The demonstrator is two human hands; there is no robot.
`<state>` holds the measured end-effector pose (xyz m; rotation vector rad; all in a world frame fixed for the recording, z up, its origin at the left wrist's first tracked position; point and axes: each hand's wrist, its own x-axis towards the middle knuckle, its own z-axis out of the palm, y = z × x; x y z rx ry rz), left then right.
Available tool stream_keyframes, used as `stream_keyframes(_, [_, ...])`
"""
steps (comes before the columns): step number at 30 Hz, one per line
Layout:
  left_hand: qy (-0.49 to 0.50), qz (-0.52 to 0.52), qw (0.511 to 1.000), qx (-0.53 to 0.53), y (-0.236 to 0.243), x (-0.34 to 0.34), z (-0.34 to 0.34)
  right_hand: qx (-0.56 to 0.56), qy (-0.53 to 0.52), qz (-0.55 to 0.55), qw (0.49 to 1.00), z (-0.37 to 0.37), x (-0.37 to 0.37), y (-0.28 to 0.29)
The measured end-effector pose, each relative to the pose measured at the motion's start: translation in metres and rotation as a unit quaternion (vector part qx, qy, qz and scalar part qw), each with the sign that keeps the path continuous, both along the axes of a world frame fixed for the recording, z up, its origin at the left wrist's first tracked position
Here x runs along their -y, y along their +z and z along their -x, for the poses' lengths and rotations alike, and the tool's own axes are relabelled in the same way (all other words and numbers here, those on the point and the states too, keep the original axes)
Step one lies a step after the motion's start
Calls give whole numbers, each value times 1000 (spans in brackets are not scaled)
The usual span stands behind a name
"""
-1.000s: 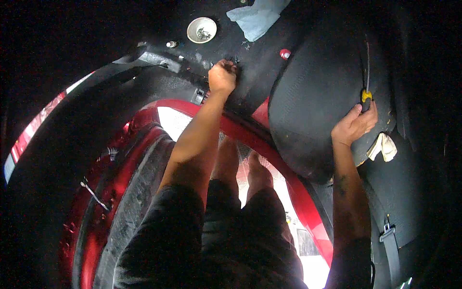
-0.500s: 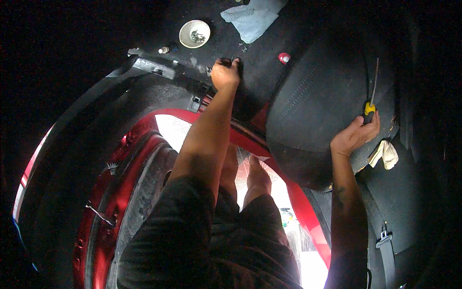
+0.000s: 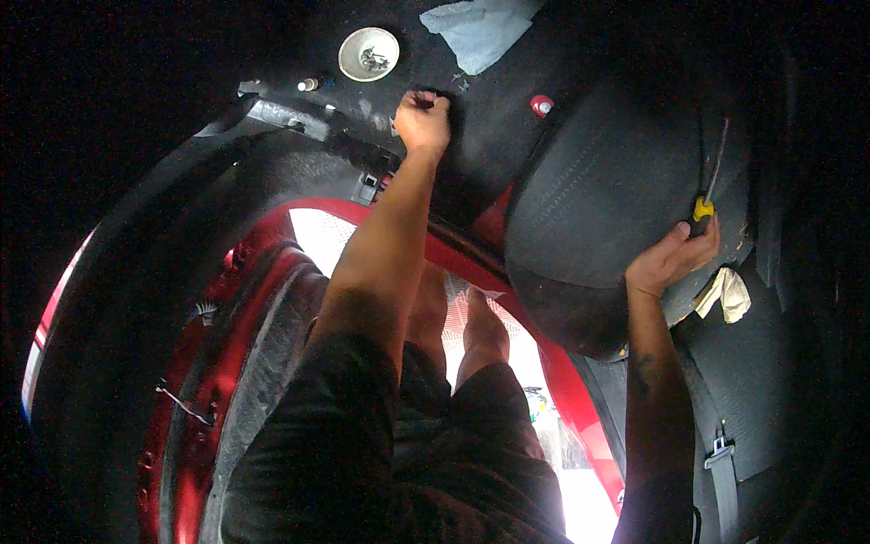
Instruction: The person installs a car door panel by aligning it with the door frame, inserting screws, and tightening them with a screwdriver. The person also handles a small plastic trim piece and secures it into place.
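In my right hand (image 3: pixel 668 261) is a screwdriver (image 3: pixel 703 209) with a yellow-and-black handle. Its long metal shaft points up and away, over the dark car seat (image 3: pixel 580 213). My left hand (image 3: pixel 422 124) is low over the dark car floor, fingers curled together; whatever they may hold is hidden. Just beyond that hand lie several small pieces (image 3: pixel 462 82), too small to name. A white bowl (image 3: pixel 347 65) with small metal parts, possibly screws, stands further off to the left.
A light blue cloth (image 3: pixel 476 34) lies at the far side, and a small red round thing (image 3: pixel 541 106) sits beside the seat. A small white-capped bottle (image 3: pixel 309 85) is left of the bowl. The red door (image 3: pixel 237 313), a crumpled cream piece (image 3: pixel 728 295) and a seat belt (image 3: pixel 721 458) flank me.
My left hand has turned slightly and its fingers have curled in closer. The screwdriver's shaft leans a little further right. The whole view has shifted slightly.
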<state>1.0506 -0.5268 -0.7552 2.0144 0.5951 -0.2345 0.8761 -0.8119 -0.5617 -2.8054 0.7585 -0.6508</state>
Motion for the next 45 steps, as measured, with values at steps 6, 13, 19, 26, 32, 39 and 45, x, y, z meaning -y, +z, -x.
stream_keyframes(6, [-106, 24, 988, -110, -11, 8, -43, -7, -14, -10, 1000, 1, 0, 0])
stream_keyframes(13, [-340, 46, 925, -162, 30, 47, -172, -10, -3, -16, 1000, 1, 1, -2])
stream_keyframes(19, [-202, 170, 965, 5, 44, 44, -148, -18, -8, -16, 1000, 4, 3, -2])
stream_keyframes(26, [100, 324, 930, -140, 45, -5, -46, -24, -9, -17, 1000, -1, -2, 2])
stream_keyframes(32, [-62, 2, 990, -124, 36, 3, -29, -18, -17, -42, 999, -1, -3, 1])
stream_keyframes(39, [-469, -265, 839, 76, 13, 26, -91, -17, -9, -34, 999, -2, -2, -2])
stream_keyframes(45, [-549, -339, 763, 46, 11, 35, -88, -13, -29, -36, 999, 3, 1, -7])
